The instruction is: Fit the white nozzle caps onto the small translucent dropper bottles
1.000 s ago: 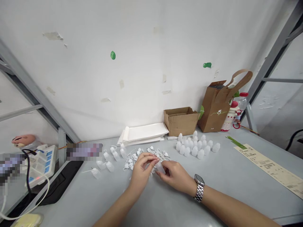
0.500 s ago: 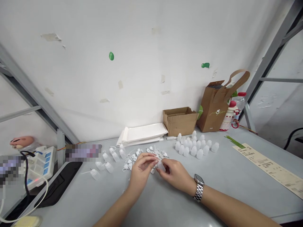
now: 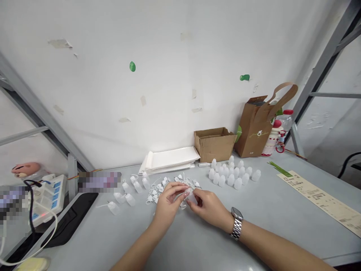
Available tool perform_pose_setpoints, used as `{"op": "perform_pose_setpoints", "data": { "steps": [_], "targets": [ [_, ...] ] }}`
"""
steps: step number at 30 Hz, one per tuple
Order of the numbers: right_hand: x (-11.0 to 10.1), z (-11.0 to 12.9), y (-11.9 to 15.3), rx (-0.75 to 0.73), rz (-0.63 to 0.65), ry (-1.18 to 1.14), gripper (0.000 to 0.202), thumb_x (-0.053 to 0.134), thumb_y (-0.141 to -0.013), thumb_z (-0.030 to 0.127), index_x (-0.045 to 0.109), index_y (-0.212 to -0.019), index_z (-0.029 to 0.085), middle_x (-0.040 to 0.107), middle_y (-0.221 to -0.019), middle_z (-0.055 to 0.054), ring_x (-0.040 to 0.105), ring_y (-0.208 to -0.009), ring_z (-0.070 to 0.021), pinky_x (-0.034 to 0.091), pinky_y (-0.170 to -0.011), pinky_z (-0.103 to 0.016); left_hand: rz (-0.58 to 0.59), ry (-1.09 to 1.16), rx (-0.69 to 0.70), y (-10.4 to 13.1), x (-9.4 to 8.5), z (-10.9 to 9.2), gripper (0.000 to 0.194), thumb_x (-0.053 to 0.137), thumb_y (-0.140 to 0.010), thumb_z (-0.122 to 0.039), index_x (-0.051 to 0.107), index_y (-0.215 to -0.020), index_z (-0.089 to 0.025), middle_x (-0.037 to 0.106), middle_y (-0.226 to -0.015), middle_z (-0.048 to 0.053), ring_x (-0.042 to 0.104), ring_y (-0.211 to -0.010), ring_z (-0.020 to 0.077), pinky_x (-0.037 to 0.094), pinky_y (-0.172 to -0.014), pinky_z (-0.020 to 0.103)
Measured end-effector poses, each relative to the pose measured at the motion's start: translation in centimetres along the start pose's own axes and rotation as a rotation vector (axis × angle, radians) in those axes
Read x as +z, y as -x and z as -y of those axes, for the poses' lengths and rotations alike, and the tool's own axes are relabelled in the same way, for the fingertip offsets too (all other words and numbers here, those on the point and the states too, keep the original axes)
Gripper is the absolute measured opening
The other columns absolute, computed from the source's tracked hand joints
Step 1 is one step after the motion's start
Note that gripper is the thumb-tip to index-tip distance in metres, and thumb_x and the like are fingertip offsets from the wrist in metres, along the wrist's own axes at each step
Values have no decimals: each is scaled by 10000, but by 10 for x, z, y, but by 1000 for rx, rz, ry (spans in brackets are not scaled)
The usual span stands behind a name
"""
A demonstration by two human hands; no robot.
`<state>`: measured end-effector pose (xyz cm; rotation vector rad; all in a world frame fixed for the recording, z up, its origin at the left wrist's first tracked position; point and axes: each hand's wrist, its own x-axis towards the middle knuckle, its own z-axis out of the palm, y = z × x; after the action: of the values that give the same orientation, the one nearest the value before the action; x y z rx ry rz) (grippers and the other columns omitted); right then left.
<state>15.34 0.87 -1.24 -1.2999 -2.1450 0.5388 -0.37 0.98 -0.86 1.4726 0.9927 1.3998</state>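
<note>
Between my two hands is a small translucent plastic bottle (image 3: 191, 198), tilted and partly hidden by fingers. My right hand (image 3: 212, 209) is closed around its side. Thumb and fingertips of my left hand (image 3: 168, 203) pinch at the bottle's top, on what looks like a small white cap, mostly covered. Behind my left hand lies a pile of white caps (image 3: 154, 192) with thin strap loops. Left of the pile, several capped bottles (image 3: 130, 199) stand or lie on the table. To the right, several uncapped bottles (image 3: 231, 179) stand in a cluster.
Against the wall are white envelopes (image 3: 172, 158), an open cardboard box (image 3: 216, 148), a brown paper bag (image 3: 254, 131) and a red-capped bottle (image 3: 287, 119). A paper strip (image 3: 318, 199) lies right. A black tray-like item (image 3: 70, 220) and a power strip (image 3: 53, 195) with cables are left.
My left fingertips have shifted slightly at the bottle's top. Both hands otherwise stay in the same place, and the surrounding bottles and caps look unchanged.
</note>
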Motion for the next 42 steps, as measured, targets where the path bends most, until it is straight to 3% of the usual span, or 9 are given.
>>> {"op": "perform_pose_setpoints", "data": {
  "steps": [7,22,42],
  "targets": [
    [1,0,0,-34,45,26,232,530,-779,266,392,-603,203,499,-542,34,424,-488,-101,278,-484,-199,17,-76,-47,-1,-1,6,177,673,-705,-289,726,-868,-242,599,-917,53,595,-904,203,494,-847,369],
    [1,-1,0,-46,49,31,226,531,-782,271,411,-604,200,511,-545,27,437,-493,-103,288,-489,-203,-6,-142,-12,-2,-2,8,84,685,-696,-266,723,-751,-215,623,-833,53,601,-860,200,509,-774,332],
    [0,0,1,-66,41,38,200,537,-790,269,455,-622,196,538,-548,23,458,-495,-108,301,-488,-205,-50,-93,41,1,2,4,49,692,-692,-255,708,-718,-217,639,-816,46,612,-858,200,514,-803,352]
  ]
}}
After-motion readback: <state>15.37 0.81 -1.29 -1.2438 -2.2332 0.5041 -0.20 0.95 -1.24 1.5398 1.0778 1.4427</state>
